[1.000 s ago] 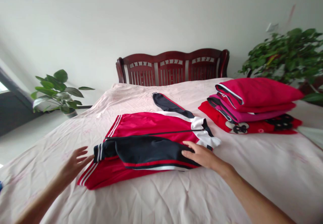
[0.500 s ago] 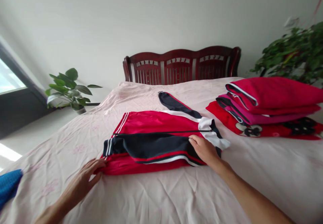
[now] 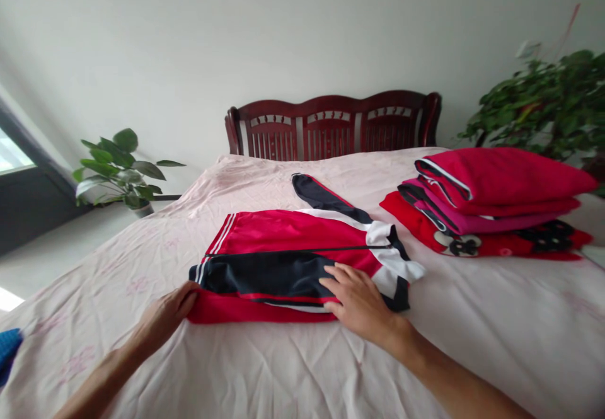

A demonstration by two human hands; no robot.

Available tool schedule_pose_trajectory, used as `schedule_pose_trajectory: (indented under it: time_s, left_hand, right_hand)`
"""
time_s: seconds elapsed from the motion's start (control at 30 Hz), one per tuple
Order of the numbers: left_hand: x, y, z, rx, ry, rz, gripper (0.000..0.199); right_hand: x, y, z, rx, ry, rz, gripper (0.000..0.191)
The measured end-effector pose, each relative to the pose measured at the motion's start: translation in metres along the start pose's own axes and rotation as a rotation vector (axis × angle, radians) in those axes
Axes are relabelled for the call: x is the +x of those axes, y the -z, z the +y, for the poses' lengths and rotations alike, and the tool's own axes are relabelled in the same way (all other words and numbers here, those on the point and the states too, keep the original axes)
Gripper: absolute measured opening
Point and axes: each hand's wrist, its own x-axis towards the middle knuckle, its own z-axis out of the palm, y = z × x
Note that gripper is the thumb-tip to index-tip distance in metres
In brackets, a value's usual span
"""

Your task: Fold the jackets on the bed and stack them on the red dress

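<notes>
A red, navy and white zip jacket (image 3: 278, 233) lies flat on the bed, its collar toward the right. Its near navy sleeve (image 3: 269, 274) is folded back across the body, with the cuff at the striped hem. The far sleeve (image 3: 326, 195) stretches away toward the headboard. At the left hem corner, my left hand (image 3: 167, 305) is closed on the jacket's edge, thumb against the fingers. My right hand (image 3: 357, 299) rests with fingers spread on the folded sleeve, near the shoulder.
A stack of folded red and pink clothes (image 3: 501, 205) sits at the right on the pale bedsheet (image 3: 283, 368). Behind is a dark wooden headboard (image 3: 331, 123). Potted plants stand left (image 3: 125, 167) and right (image 3: 543, 107). Blue cloth (image 3: 8, 350) lies at the left edge.
My right hand has shifted left along the sleeve and gone from a closed grip to spread fingers. My left hand has closed on the hem corner. The view has turned slightly.
</notes>
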Motion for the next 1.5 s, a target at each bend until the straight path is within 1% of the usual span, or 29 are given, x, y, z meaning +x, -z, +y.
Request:
schedule_pose_trajectory:
  time_s: [0.03,0.07,0.17,0.23,0.3,0.33,0.37,0.43,0.47,0.5,0.57,0.6,0.63,0.67,0.73,0.8,0.83,0.9,0.93,1.0,1.07,1.1,1.2,1.23,1.3,1.37,1.43,1.47,1.5]
  left_hand:
    - [0.001,0.001,0.0,0.002,-0.007,-0.001,0.026]
    - [0.002,0.001,0.0,0.003,-0.012,-0.001,0.027]
    - [0.003,0.004,0.001,0.007,-0.045,-0.014,0.03]
    - [0.003,0.004,0.0,0.008,-0.079,-0.033,0.031]
    - [0.003,0.003,-0.002,0.009,-0.113,-0.044,0.032]
    - [0.002,0.001,-0.004,0.011,-0.126,-0.04,0.032]
    - [0.001,0.0,-0.005,0.015,-0.135,-0.028,0.033]
    - [-0.002,-0.004,-0.008,0.026,-0.154,0.01,0.034]
    - [-0.004,-0.006,-0.009,0.031,-0.165,0.025,0.035]
    - [-0.005,-0.007,-0.01,0.036,-0.174,0.039,0.036]
    - [-0.007,-0.009,-0.012,0.045,-0.185,0.056,0.036]
    - [-0.006,-0.009,-0.013,0.046,-0.186,0.057,0.037]
    - [-0.005,-0.009,-0.014,0.047,-0.182,0.058,0.037]
    - [-0.002,-0.009,-0.015,0.046,-0.174,0.06,0.038]
    - [0.008,-0.006,-0.015,0.044,-0.156,0.056,0.038]
    - [0.026,-0.001,-0.012,0.049,-0.141,0.044,0.038]
    - [0.037,0.001,-0.01,0.061,-0.138,0.031,0.038]
    - [0.06,0.002,-0.002,0.124,-0.133,-0.001,0.039]
    - [0.071,0.001,0.004,0.169,-0.13,-0.019,0.04]
    - [0.087,-0.007,0.014,0.252,-0.136,-0.053,0.038]
    - [0.095,-0.018,0.022,0.299,-0.147,-0.055,0.036]
    - [0.096,-0.023,0.024,0.309,-0.151,-0.05,0.036]
    - [0.092,-0.032,0.029,0.315,-0.149,-0.031,0.038]
    - [0.091,-0.031,0.031,0.312,-0.139,-0.029,0.039]
    - [0.089,-0.026,0.036,0.299,-0.074,-0.017,0.04]
    - [0.092,-0.02,0.043,0.259,0.04,-0.006,0.043]
    - [0.098,-0.017,0.051,0.168,0.173,0.008,0.045]
    - [0.102,-0.018,0.054,0.119,0.225,0.016,0.045]
    - [0.107,-0.019,0.057,0.072,0.264,0.023,0.045]
  right_hand:
    - [0.003,-0.001,0.001,-0.008,-0.022,-0.021,0.023]
    - [0.006,-0.002,0.004,-0.007,-0.062,-0.031,0.018]
    - [0.022,-0.002,0.018,0.054,-0.211,0.006,0.022]
    - [0.033,-0.001,0.029,0.147,-0.323,0.026,0.024]
    - [0.044,0.0,0.037,0.257,-0.42,-0.018,0.026]
    - [0.049,0.0,0.039,0.299,-0.456,-0.056,0.031]
    - [0.052,0.0,0.04,0.32,-0.477,-0.094,0.04]
    - [0.057,-0.002,0.037,0.29,-0.473,-0.155,0.059]
    - [0.058,-0.003,0.034,0.252,-0.455,-0.182,0.062]
    - [0.058,-0.004,0.031,0.209,-0.428,-0.213,0.058]
    - [0.058,-0.005,0.025,0.148,-0.371,-0.25,0.04]
    - [0.059,-0.005,0.024,0.146,-0.345,-0.24,0.031]
    - [0.06,-0.003,0.025,0.164,-0.314,-0.204,0.026]
    - [0.063,0.0,0.027,0.205,-0.276,-0.142,0.024]
    - [0.071,0.007,0.037,0.35,-0.177,0.029,0.025]
    - [0.082,0.015,0.052,0.516,-0.091,0.186,0.027]
    - [0.087,0.017,0.062,0.575,-0.075,0.242,0.029]
    - [0.094,0.017,0.08,0.607,-0.118,0.307,0.031]
    - [0.095,0.014,0.088,0.577,-0.181,0.306,0.031]
    - [0.092,0.003,0.101,0.479,-0.342,0.238,0.03]
    - [0.085,-0.012,0.108,0.395,-0.476,0.147,0.03]
    - [0.082,-0.018,0.11,0.369,-0.516,0.116,0.032]
    - [0.075,-0.029,0.112,0.351,-0.558,0.105,0.038]
    - [0.074,-0.029,0.111,0.356,-0.559,0.104,0.039]
    - [0.072,-0.023,0.106,0.348,-0.536,0.123,0.041]
    - [0.067,-0.014,0.096,0.271,-0.47,0.209,0.042]
    - [0.058,-0.006,0.081,0.151,-0.393,0.333,0.043]
    - [0.052,-0.003,0.072,0.103,-0.366,0.376,0.043]
    - [0.045,-0.002,0.064,0.076,-0.356,0.386,0.043]
